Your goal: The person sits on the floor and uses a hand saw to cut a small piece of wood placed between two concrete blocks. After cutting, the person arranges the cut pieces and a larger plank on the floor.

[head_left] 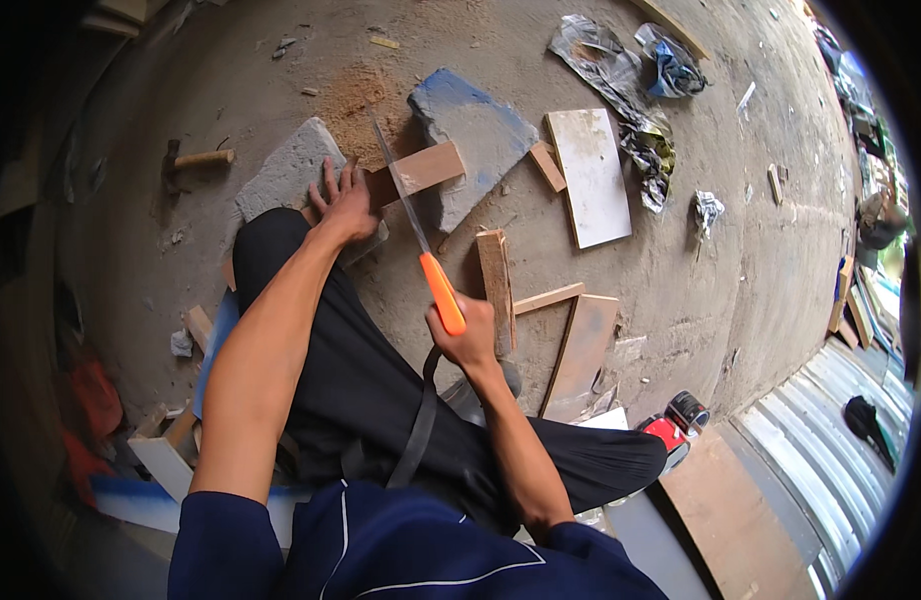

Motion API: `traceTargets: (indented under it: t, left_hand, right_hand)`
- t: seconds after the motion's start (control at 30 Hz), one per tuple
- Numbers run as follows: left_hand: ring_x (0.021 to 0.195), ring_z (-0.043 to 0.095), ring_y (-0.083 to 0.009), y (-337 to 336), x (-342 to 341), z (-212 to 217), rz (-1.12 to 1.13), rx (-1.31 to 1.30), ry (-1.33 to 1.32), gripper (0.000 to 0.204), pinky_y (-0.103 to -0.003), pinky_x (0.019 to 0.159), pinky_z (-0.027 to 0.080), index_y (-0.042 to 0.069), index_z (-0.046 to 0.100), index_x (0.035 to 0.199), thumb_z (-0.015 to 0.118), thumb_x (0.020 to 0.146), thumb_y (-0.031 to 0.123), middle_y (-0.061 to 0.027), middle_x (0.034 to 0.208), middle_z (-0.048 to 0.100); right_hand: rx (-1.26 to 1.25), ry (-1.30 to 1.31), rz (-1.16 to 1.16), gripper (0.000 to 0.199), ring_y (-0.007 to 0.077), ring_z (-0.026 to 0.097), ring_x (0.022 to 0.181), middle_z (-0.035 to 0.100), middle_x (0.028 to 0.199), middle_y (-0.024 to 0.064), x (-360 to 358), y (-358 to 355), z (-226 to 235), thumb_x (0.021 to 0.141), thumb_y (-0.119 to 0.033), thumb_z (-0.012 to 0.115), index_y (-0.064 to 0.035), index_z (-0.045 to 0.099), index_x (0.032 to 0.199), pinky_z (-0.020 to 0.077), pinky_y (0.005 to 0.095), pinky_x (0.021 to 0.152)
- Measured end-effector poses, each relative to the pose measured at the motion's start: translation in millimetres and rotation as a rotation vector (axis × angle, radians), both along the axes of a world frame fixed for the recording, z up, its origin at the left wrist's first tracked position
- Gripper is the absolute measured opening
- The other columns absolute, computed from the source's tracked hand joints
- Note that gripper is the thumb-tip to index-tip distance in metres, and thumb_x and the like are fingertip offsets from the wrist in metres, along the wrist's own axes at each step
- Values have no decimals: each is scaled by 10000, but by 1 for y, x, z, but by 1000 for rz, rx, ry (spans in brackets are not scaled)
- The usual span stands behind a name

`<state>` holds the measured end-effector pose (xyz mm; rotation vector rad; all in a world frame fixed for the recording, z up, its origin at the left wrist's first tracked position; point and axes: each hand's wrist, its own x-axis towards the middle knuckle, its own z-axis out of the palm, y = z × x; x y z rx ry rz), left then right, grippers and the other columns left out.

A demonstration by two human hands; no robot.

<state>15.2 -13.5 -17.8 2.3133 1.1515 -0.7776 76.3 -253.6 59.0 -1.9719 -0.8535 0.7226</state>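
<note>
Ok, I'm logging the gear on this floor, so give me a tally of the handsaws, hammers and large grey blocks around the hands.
Handsaws: 1, an orange-handled handsaw in the right hand
Hammers: 1, a wooden-handled hammer
Large grey blocks: 2, a plain block by the left hand and a blue-patched block
Total: 4

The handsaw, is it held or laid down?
Held: the right hand grips the orange saw handle, the blade crossing the wooden board.
</note>
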Motion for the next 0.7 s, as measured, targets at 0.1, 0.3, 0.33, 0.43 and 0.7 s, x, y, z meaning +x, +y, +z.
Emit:
traceTargets:
  t: [0.1,0.3,0.33,0.43,0.7]
  left_hand:
    - [1409,-165,-412,2,-7,-4,18,30,-24,907,-665,1063,-50,-45,197,1422,675,694,206,-128,1555,24]
    - [1409,-155,-416,-3,-13,6,9,19,-10,880,-672,1060,-38,-47,198,1416,668,721,220,-127,1550,35]
    - [1410,-154,-414,-4,-13,5,9,18,-16,885,-672,1060,-38,-47,190,1419,666,727,231,-124,1551,32]
    - [1411,-152,-407,6,-3,-1,29,31,-47,903,-670,1060,-40,-47,165,1429,663,750,278,-114,1553,18]
    - [1410,-162,-397,14,4,1,78,34,20,974,-657,1069,-27,-47,105,1453,659,794,409,-93,1562,-35]
  right_hand:
    - [40,111,-31,193,366,557,526,535,574,180,-2,6,-2,726,-141,666,2,551,664,452,379,507]
    - [36,76,-12,101,306,576,510,557,582,138,-30,-68,29,709,-86,661,-15,594,682,457,352,506]
    - [50,75,-20,99,303,577,509,557,580,135,-29,-65,31,707,-84,662,-16,596,683,458,352,507]
    - [-31,51,25,156,347,590,565,565,605,160,-16,-42,16,699,-153,688,-29,599,729,480,392,542]
    - [-80,1,1,195,369,594,585,583,610,169,-21,-38,46,710,-207,716,-48,615,759,494,416,553]
